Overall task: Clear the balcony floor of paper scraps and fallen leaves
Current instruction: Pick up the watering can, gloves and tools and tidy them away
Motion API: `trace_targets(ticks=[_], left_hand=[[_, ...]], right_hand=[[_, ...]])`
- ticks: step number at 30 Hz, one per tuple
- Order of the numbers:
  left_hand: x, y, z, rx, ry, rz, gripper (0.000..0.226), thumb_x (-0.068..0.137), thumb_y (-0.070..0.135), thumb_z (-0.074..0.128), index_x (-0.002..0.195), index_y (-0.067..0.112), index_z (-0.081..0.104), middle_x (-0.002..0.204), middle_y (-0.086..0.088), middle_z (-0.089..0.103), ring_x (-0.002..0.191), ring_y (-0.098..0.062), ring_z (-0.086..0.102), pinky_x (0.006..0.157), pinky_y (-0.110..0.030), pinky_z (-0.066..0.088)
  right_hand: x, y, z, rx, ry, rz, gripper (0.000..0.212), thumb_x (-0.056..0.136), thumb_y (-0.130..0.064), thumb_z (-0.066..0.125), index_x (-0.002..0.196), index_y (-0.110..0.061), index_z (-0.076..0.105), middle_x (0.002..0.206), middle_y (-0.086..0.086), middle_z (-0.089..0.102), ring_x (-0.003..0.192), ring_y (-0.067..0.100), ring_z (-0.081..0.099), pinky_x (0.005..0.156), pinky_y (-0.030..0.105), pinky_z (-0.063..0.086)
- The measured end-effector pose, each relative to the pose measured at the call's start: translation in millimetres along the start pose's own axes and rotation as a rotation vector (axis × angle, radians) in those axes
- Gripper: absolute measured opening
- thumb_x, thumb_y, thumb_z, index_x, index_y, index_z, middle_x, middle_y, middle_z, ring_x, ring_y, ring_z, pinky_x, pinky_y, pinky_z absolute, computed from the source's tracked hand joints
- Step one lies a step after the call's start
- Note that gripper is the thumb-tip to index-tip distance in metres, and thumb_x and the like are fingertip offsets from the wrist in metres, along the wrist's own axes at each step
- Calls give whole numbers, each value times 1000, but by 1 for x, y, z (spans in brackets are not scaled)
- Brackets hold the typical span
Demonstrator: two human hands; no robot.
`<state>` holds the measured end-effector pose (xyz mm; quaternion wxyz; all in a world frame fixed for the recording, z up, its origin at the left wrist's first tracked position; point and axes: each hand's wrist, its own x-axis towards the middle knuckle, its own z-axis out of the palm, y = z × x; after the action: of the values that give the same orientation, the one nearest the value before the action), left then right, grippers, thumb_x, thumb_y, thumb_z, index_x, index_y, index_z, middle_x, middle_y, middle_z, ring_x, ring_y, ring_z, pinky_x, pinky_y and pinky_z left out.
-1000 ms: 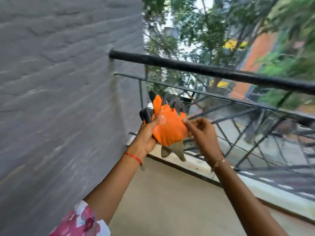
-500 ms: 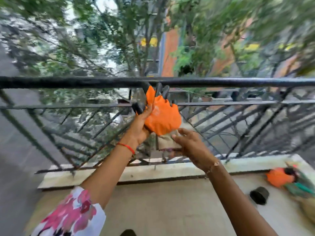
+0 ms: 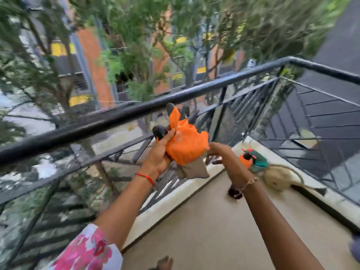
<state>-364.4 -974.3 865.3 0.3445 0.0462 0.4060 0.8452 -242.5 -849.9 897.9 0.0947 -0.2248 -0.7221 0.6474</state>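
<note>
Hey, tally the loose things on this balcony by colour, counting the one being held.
Orange: 2, the glove gripped by the left hand, plus an orange bundle on the ledge
Green: 1, a green item against that bundle
Beige: 1, a round beige bag
Dark: 1, a small dark pot on the floor
Total: 5

Beige balcony floor (image 3: pixel 214 230), with a small dark pot (image 3: pixel 232 193), pale rope coil (image 3: pixel 276 179) and orange-green bundle (image 3: pixel 257 162) near its corner

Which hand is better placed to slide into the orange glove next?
Likely the right hand: it hovers empty beside the cuff, while the left hand grips the orange glove.
</note>
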Motion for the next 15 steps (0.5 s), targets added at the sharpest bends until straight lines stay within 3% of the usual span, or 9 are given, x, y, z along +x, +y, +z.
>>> trace_targets(ticks=[1,3,6,8,11,13,15], left_hand=[[16,-4,7,8,-29,-20,18,98,15,44,102,16,62,82,2,74,75,-9,70,73,-26,57],[44,-8,24,54,-98,-50,19,98,15,43,103,16,62,83,3,74,78,-9,70,76,-26,57],[67,-20,51,151,-182,-108,20,98,15,44,100,19,64,84,4,74,79,-10,69,81,-31,55],[81,-31,67,186,-261,-147,21,97,13,44,100,21,64,84,4,74,77,-10,70,76,-30,57],[101,-52,90,189,-326,-196,25,95,5,44,102,20,62,85,3,74,77,-10,70,73,-29,59],[114,-69,106,191,-345,-236,26,94,3,43,101,21,61,84,4,74,76,-10,70,72,-30,58],[129,-90,122,210,-361,-279,28,92,4,44,104,23,60,88,3,74,80,-12,69,73,-33,56]], right_hand=[[8,-1,-9,54,38,26,30,61,-47,58,74,-20,60,73,-6,62,69,2,56,57,19,42],[22,0,-27,149,152,31,31,69,-50,57,74,-20,61,74,-6,63,75,11,55,60,26,39],[35,9,-50,74,388,-70,25,85,-28,65,73,-6,64,65,-2,58,61,5,52,54,17,38],[42,14,-65,50,541,-204,14,85,-13,66,71,-13,64,60,-6,59,54,-2,51,53,14,40],[54,25,-91,71,696,-298,15,85,-11,66,77,-23,64,74,-1,63,67,3,56,60,15,46],[61,36,-112,118,719,-263,12,86,-12,64,81,-23,63,82,4,64,74,9,58,66,19,49],[69,52,-137,222,682,-112,8,88,-14,62,82,-18,62,83,4,62,76,14,57,65,25,49]])
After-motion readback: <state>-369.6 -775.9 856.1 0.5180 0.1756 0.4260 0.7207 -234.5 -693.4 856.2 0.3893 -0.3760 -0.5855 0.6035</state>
